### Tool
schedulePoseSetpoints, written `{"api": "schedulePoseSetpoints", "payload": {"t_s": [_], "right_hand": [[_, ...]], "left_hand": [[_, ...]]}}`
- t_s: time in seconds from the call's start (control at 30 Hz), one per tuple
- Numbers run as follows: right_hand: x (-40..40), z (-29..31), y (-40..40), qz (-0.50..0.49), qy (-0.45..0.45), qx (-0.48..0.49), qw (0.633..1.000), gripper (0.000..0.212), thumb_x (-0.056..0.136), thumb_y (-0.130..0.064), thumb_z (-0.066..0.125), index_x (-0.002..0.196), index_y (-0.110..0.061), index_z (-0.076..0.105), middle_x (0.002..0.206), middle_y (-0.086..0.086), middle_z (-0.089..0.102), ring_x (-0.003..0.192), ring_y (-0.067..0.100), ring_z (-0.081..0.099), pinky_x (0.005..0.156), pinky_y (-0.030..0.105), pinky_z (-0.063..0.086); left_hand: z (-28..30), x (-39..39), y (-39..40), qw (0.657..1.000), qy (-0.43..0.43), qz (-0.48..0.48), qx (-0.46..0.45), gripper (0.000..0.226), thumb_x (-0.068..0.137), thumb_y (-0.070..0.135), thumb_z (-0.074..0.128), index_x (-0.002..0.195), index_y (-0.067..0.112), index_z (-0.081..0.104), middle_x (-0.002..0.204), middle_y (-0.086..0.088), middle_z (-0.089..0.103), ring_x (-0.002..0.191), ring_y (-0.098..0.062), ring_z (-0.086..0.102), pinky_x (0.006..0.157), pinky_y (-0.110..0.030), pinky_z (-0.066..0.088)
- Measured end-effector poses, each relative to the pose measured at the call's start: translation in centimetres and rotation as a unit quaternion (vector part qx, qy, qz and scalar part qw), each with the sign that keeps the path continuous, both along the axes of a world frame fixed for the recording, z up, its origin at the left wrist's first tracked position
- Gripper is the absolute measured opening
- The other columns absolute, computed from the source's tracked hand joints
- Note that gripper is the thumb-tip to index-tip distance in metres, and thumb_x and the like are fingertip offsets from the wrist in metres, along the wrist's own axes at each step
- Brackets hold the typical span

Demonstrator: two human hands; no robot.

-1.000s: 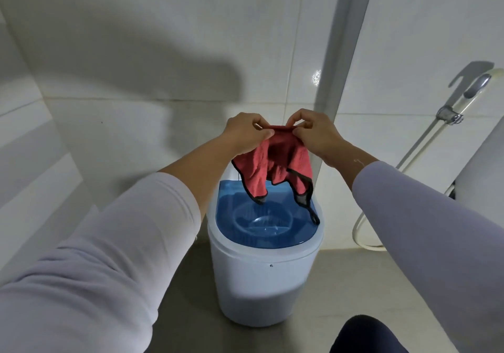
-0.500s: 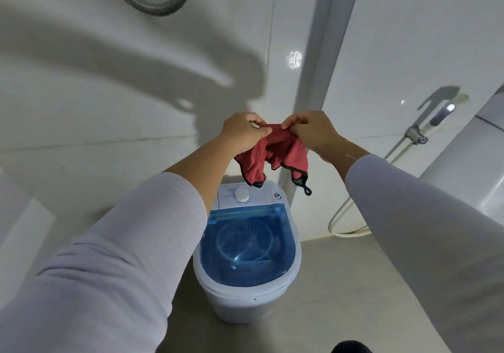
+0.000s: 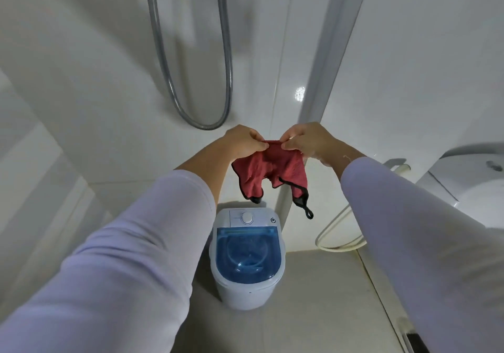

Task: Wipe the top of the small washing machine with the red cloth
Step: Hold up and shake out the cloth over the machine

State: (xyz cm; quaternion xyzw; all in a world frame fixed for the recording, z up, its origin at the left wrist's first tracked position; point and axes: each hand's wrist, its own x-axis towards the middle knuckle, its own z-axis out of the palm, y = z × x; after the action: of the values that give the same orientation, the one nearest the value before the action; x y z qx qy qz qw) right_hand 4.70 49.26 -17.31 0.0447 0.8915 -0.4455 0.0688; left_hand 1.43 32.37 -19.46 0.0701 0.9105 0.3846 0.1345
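Observation:
A small white washing machine [image 3: 246, 292] with a see-through blue lid [image 3: 248, 254] and a white dial stands on the floor in the wall corner. The red cloth [image 3: 272, 174], edged in black with a hanging loop, dangles in the air well above the machine's back panel. My left hand [image 3: 242, 141] pinches its top edge on the left. My right hand [image 3: 308, 140] pinches the same edge on the right, the two hands close together. The cloth touches nothing below it.
A metal shower hose [image 3: 191, 101] loops down the white tiled wall above the hands. A cream bidet hose [image 3: 335, 232] curls at the wall base right of the machine. A white toilet [image 3: 469, 183] stands at the right. Beige floor tiles surround the machine.
The view has tilted up and drawn back, so the machine looks smaller and lower. Both hands still hold the cloth, now higher above the lid rather than hanging over it.

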Motion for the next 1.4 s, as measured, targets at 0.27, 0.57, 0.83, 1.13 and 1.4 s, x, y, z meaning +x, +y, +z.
{"api": "schedulePoseSetpoints", "payload": {"t_s": [0.27, 0.57, 0.83, 1.13, 1.4], "right_hand": [[0.1, 11.8, -4.1, 0.075, 0.008, -0.011, 0.997, 0.021, 0.085, -0.004, 0.06, 0.075, -0.023, 0.062, 0.078, 0.004, 0.06, 0.065, 0.018, 0.058, 0.066, 0.028, 0.055], [-1.9, 18.0, -14.6, 0.175, 0.075, -0.014, 0.982, 0.031, 0.086, 0.004, 0.05, 0.069, -0.019, 0.063, 0.07, 0.005, 0.058, 0.061, 0.018, 0.053, 0.066, 0.03, 0.053], [-6.7, 20.6, -27.0, 0.183, 0.223, 0.02, 0.957, 0.038, 0.089, 0.001, 0.041, 0.105, -0.011, 0.073, 0.099, 0.0, 0.072, 0.068, 0.002, 0.054, 0.062, 0.001, 0.038], [-12.9, 19.7, -37.0, 0.15, 0.236, 0.06, 0.958, 0.047, 0.087, 0.004, 0.037, 0.119, -0.013, 0.067, 0.126, 0.007, 0.065, 0.11, 0.025, 0.062, 0.086, 0.018, 0.045], [-15.5, 17.1, -39.1, 0.117, 0.226, 0.069, 0.965, 0.044, 0.088, 0.003, 0.039, 0.119, -0.013, 0.066, 0.124, 0.008, 0.066, 0.109, 0.027, 0.063, 0.097, 0.026, 0.047]], "left_hand": [[12.2, 2.3, -5.8, 0.998, -0.036, 0.049, 0.015, 0.007, 0.084, 0.039, 0.067, 0.087, 0.032, 0.068, 0.105, 0.006, 0.065, 0.104, -0.016, 0.06, 0.096, -0.037, 0.05], [19.7, 2.6, -17.2, 0.99, -0.022, 0.123, 0.066, 0.016, 0.089, 0.018, 0.063, 0.086, 0.03, 0.053, 0.092, 0.004, 0.061, 0.079, -0.011, 0.054, 0.091, -0.039, 0.041], [22.8, -0.7, -28.0, 0.973, 0.154, 0.173, 0.014, 0.02, 0.09, 0.015, 0.061, 0.088, 0.031, 0.072, 0.109, -0.001, 0.064, 0.093, -0.015, 0.058, 0.074, -0.023, 0.042], [21.1, -7.9, -35.0, 0.926, 0.282, 0.249, -0.015, 0.03, 0.093, 0.004, 0.049, 0.103, 0.014, 0.076, 0.111, -0.003, 0.072, 0.101, -0.02, 0.066, 0.089, -0.016, 0.044], [17.9, -11.9, -35.5, 0.909, 0.287, 0.302, 0.004, 0.032, 0.093, 0.007, 0.047, 0.097, 0.021, 0.076, 0.109, 0.0, 0.072, 0.1, -0.02, 0.067, 0.094, -0.033, 0.051]]}}
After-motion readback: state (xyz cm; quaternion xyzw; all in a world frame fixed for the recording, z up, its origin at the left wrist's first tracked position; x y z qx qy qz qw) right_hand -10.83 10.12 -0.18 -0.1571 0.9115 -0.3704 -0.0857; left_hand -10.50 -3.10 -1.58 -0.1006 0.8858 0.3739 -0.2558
